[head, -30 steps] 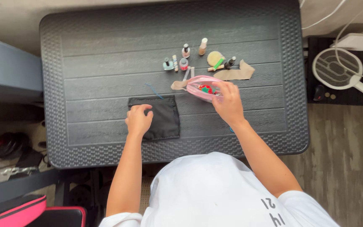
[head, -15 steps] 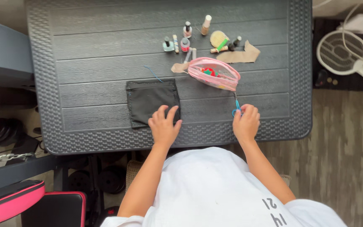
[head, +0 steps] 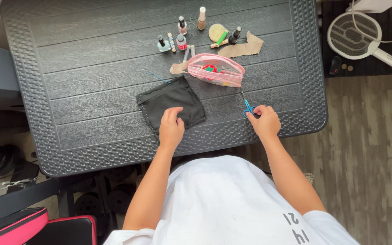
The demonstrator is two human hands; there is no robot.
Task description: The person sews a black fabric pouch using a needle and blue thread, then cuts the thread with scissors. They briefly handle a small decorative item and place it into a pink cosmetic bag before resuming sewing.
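- Two bare hands work at the near edge of a dark grey plastic table (head: 91, 68), seen from straight above; the person's white shirt hides the table's near rim between the arms.
- Left hand (head: 171, 128) lies flat on the near corner of a black fabric piece (head: 171, 102), fingers together and pressing down, not gripping; the palm hides that corner.
- Black fabric piece is roughly square and sits turned at a slant, its stitched top edge running from lower left up to the right, with a thin blue thread (head: 159, 78) trailing from the top.
- Right hand (head: 264, 121) is closed around the handles of small blue scissors (head: 247, 103); the handles are mostly hidden by the fingers.
- Scissors lie near the table's right front, long axis slanting, blades pointing away from the person and slightly left, toward the pouch; whether the blades are parted is too small to tell.
- Clear pink pouch (head: 216, 70) rests just beyond the fabric, holding red and green items that cannot be made out.
- Several small nail polish bottles (head: 181, 26) stand beyond it, beside a tan fabric scrap (head: 243, 46).
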